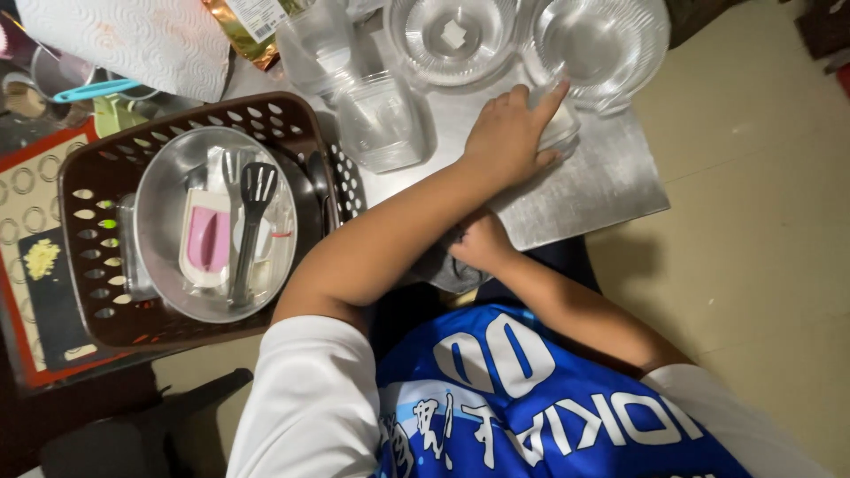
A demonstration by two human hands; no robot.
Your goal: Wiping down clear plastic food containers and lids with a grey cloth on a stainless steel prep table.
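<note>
My left hand (509, 133) reaches across the silvery tabletop (611, 177) and lies over a small clear container (563, 131), gripping it, with the index finger stretched toward a clear plastic bowl (602, 44). My right hand (482, 241) is at the near table edge, under my left forearm, closed on a bunched grey cloth (443, 268). Most of the cloth is hidden by my arm.
A brown perforated basket (88, 265) at the left holds a steel bowl (164, 190) with a black slotted spatula (252, 212) and a pink-and-white tool (208, 239). Clear cups (381, 119), a second clear bowl (452, 40), a paper towel (133, 40) and a red-edged baking mat (27, 204) lie around.
</note>
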